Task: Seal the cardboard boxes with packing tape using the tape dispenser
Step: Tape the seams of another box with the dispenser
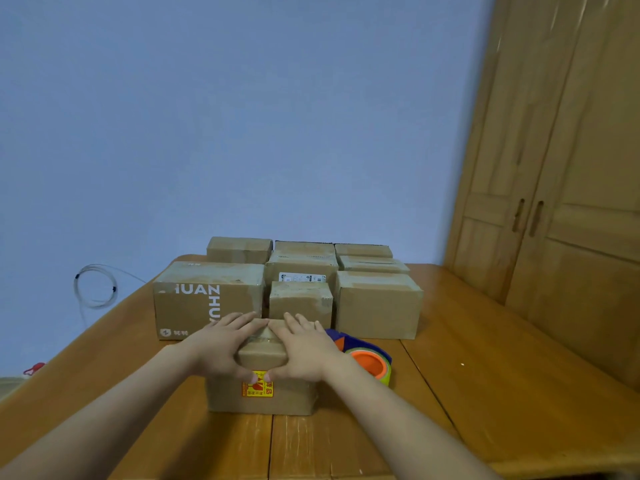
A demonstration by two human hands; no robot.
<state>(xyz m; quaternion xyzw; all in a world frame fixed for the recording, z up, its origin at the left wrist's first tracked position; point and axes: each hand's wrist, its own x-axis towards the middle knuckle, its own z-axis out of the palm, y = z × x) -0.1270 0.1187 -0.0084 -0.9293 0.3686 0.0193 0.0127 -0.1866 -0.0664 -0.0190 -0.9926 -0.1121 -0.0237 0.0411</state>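
left hand [221, 344] + right hand [306, 346]: flat, fingers spread on small box [261, 393], smoothing tape | tape dispenser [367, 358]: idle just beside right hand

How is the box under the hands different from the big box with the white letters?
The small box has a yellow and red sticker; the big box has white letters. The small box is nearer and lower, with the left hand and right hand pressing flat on its top; nothing touches the big box. Both are brown cardboard.
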